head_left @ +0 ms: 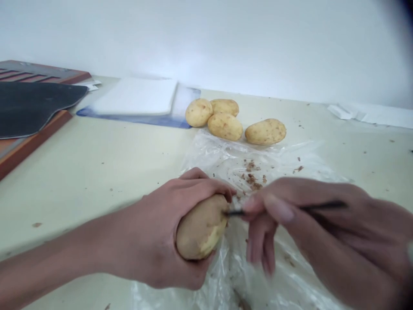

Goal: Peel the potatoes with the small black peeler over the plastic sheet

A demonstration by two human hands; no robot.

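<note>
My left hand [155, 237] is wrapped round a potato [198, 228] low in the middle of the head view. Most of its skin is brown, with a pale yellow bared patch on the lower right side. Between the thumb and fingers of my right hand [309, 224] is a thin dark tool [236, 212], its tip against the potato's right end. Motion blurs this hand, and the kind of tool cannot be made out. Below both hands spreads a clear plastic bag [209, 155], strewn with brown peel scraps [253, 181].
Several whole potatoes [226, 126] lie behind the bag. At the back left are a white pad [135, 97] on a blue-edged folder [129, 119] and a dark mat [35, 107] over a wooden frame [35, 142]. White paper [383, 115] lies at the right, near the wall.
</note>
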